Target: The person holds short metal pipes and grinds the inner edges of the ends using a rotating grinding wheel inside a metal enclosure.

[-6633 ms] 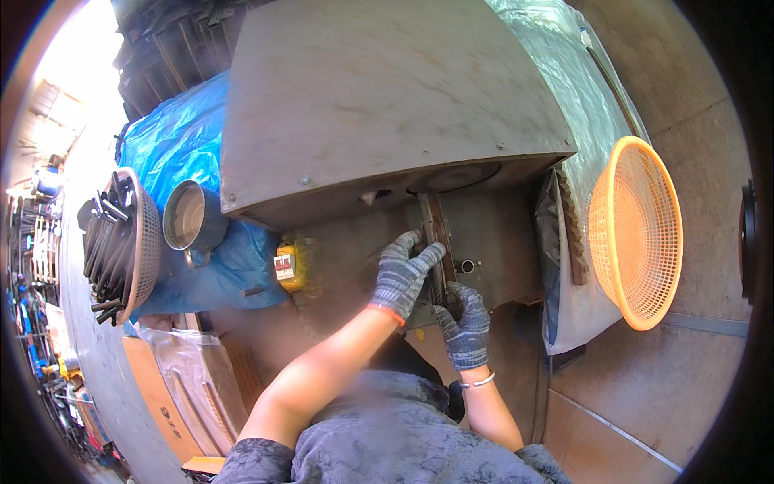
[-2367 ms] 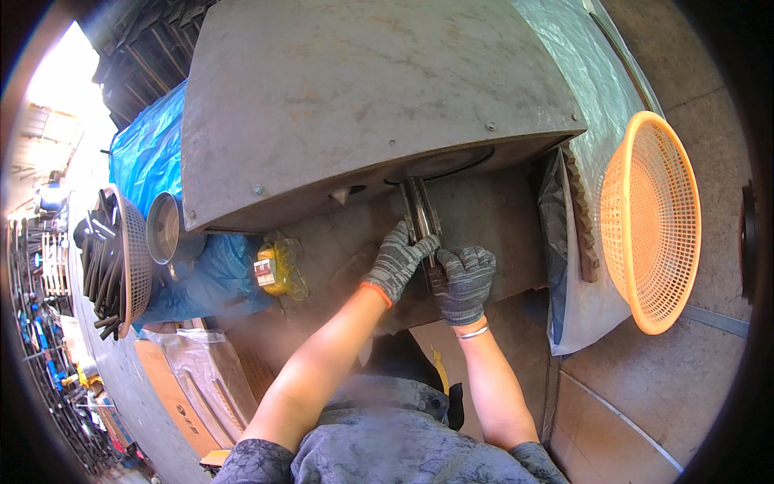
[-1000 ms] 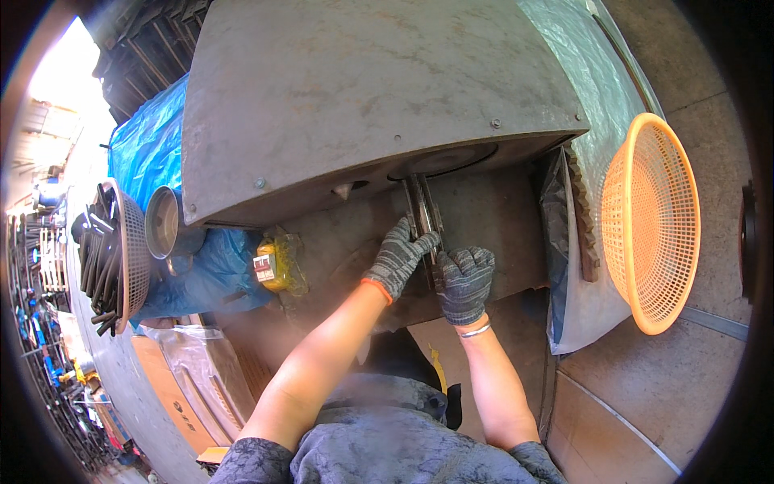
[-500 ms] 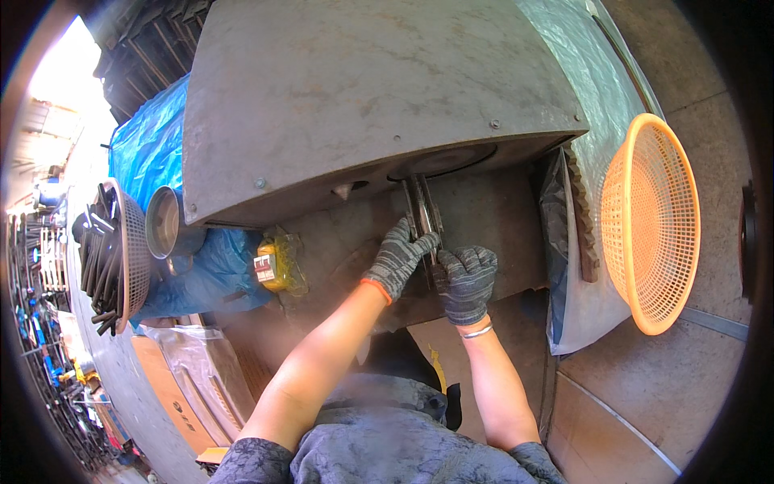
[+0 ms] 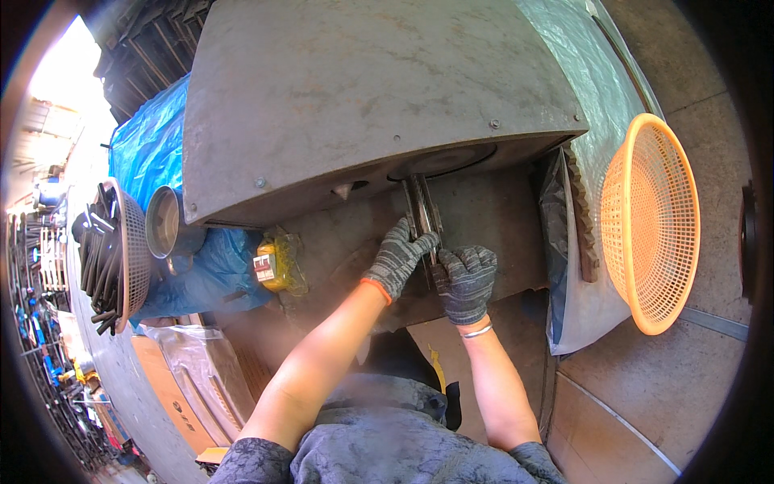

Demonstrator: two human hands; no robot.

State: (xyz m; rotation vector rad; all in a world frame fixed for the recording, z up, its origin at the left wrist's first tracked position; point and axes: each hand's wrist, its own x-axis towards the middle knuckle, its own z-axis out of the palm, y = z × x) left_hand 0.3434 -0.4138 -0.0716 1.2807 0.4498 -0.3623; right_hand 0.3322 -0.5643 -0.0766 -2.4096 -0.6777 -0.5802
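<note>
My left hand (image 5: pixel 397 260), in a grey striped knit glove with an orange cuff, is closed around the near part of a shiny metal bar (image 5: pixel 420 203). The bar runs out from under a big grey metal machine housing (image 5: pixel 371 81), below a dark round disc (image 5: pixel 443 164) in its underside. Close by on the right, my gloved right hand (image 5: pixel 466 284) is curled shut at the bar's near end. Its fingers hide what they hold. A thin dark piece (image 5: pixel 429 279) shows between the two hands.
An orange mesh basket (image 5: pixel 651 226) stands at the right. On the left are a basket of black rods (image 5: pixel 105 258), a metal pot (image 5: pixel 165 222), blue plastic sheeting (image 5: pixel 210 278) and a yellow packet (image 5: pixel 278 264). A ridged strip (image 5: pixel 582 214) stands beside the housing.
Both hands stay in nearly the same place. The light on the metal bar's surface looks slightly different; nothing has been let go.
</note>
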